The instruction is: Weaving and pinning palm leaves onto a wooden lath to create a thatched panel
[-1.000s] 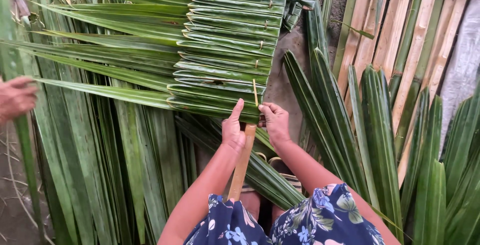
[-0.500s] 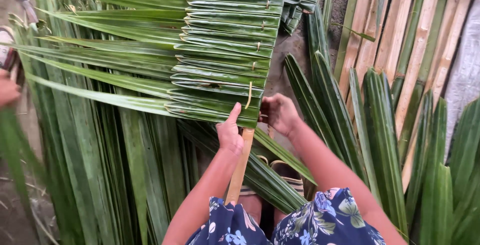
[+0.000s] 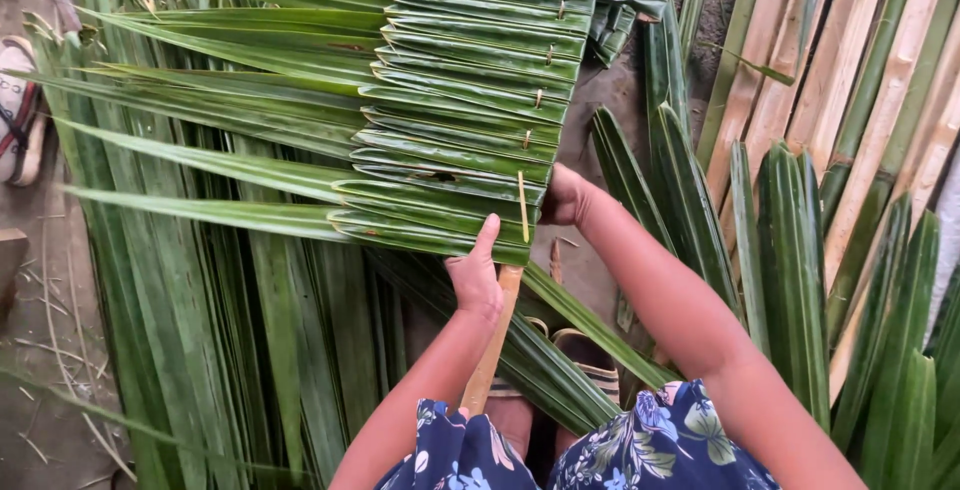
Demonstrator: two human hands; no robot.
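A: What colour are the folded palm leaves?

B: Deep glossy green, laid in overlapping bands with paler yellow-green edges. The thin pin stuck through them is pale yellow.

A: And the stick under them?

B: Light tan, like dry bamboo. The split slats at the upper right are tan too, some edged in green.

A: The clothing?

B: The dress is navy blue with a floral print in pale blue, white and green.

A: The ground?

B: Dull grey-brown.

Left hand thumb-up, right hand curled
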